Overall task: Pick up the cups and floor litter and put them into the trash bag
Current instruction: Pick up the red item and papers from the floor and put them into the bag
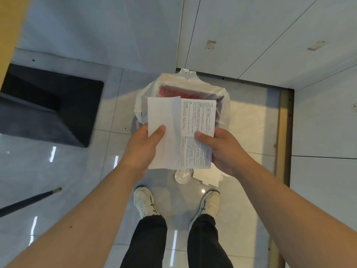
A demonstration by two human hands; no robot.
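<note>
Two bare hands hold one sheet of paper above the floor. The left hand pinches the blank white side, thumb on top and fingers hidden underneath. The right hand pinches the printed side the same way, thumb pressed on the small black print. The paper is thin and flat, with one fold running down its middle, so it looks like two tall panels.

Just behind the paper stands one trash bag. It is thin, see-through white plastic, crinkly, and its mouth is open. Something red and boxy shows inside it. The paper hangs in front of the bag's mouth, partly covering it.

Down on the floor, near the person's feet, lies one round clear plastic lid, shiny and see-through. Beside it lies one flat white scrap of card with jagged corners, partly hidden under the right hand.

There are two white shoes, one on each side, and two dark trouser legs. The floor is smooth, glossy grey tile with bright light spots. One dark, soft-looking mat lies to the left. One thin dark stick slants in from the left edge.
</note>
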